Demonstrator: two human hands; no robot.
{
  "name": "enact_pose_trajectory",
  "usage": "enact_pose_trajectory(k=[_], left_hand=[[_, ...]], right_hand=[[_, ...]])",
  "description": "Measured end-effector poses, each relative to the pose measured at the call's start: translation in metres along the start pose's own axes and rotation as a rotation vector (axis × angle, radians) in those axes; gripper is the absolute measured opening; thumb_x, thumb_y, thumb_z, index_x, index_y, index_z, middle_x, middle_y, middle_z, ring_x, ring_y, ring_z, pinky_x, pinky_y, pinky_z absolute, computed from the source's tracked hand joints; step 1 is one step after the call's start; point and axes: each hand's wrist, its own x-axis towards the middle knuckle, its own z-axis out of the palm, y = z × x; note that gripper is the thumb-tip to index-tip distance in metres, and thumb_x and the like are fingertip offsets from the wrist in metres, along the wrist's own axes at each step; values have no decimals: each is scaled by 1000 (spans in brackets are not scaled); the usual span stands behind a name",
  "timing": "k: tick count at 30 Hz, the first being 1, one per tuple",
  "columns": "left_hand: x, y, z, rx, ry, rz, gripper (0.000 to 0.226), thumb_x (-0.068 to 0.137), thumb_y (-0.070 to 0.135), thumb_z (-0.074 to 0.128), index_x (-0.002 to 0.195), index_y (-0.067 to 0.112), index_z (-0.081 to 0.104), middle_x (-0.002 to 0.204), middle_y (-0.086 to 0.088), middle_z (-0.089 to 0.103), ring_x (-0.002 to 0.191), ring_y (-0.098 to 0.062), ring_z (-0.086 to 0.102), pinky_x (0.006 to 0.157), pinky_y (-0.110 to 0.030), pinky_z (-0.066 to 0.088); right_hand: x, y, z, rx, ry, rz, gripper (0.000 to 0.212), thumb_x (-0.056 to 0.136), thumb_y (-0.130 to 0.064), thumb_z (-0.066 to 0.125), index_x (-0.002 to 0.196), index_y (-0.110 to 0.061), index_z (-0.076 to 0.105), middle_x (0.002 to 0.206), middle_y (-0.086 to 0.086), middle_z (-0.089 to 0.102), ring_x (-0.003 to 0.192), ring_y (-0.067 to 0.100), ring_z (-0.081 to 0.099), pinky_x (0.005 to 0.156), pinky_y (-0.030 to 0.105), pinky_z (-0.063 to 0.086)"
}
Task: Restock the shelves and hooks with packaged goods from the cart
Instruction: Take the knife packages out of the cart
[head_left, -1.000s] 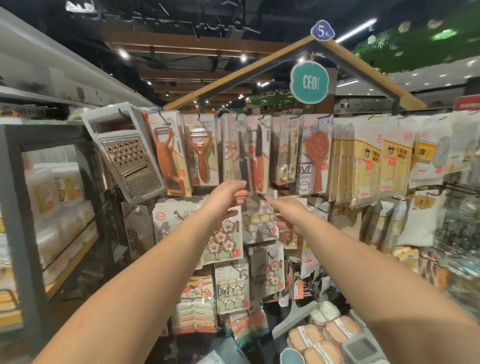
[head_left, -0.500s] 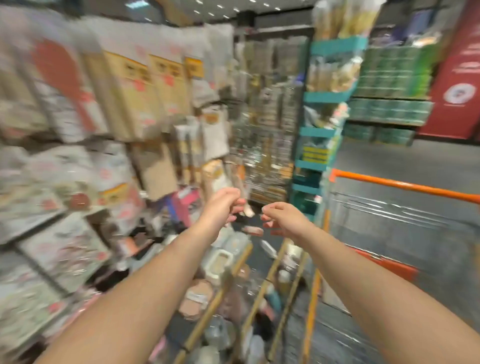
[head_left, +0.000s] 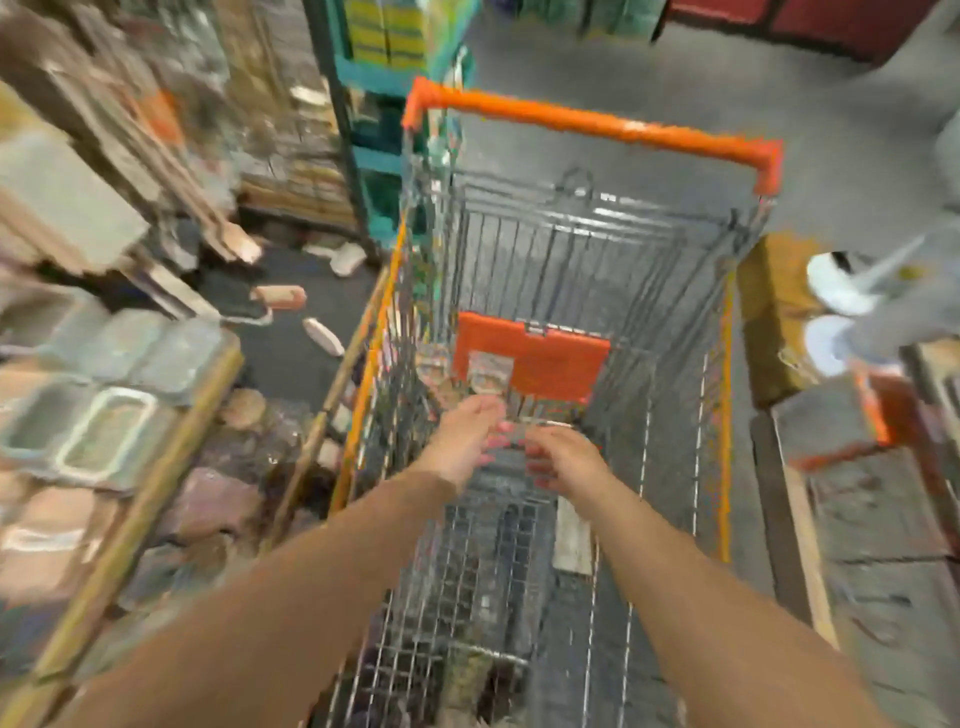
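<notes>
Cart (head_left: 587, 122) is filling my view now instead of the hook wall I was facing a second ago. I'm bringing left hand (head_left: 467, 441) and right hand (head_left: 563, 460) over its basket, fingers loosely curled, seemingly empty; blurred packets (head_left: 485, 371) are lying deep inside, so I'm advising a slow, steady reach.

Motion blur smears the shelf goods (head_left: 104, 431) beyond telling

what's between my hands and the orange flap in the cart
In the head view, a clear package stands between your left hand, right hand and the orange flap; blur hides details.
</notes>
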Motion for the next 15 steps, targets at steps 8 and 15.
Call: enact_pose_trajectory(k=[8,15], left_hand=[[119,-124,-2,-80,233,-172,16,100,20,48,86,22,54,76,0,56,57,-8,46,41,-15,35],[179,-185,-25,-126,259,-302,13,101,30,49,94,18,51,78,3,55,63,-10,46,58,-26,33]], right_hand=[[118,99,-18,-20,75,150,18,99,-27,56,83,-17,58,72,3,58,55,9,52,52,22,39],[211,138,-17,-22,164,76,60,93,-38,64,145,-25,37,117,4,60,71,15,62,63,30,46]])
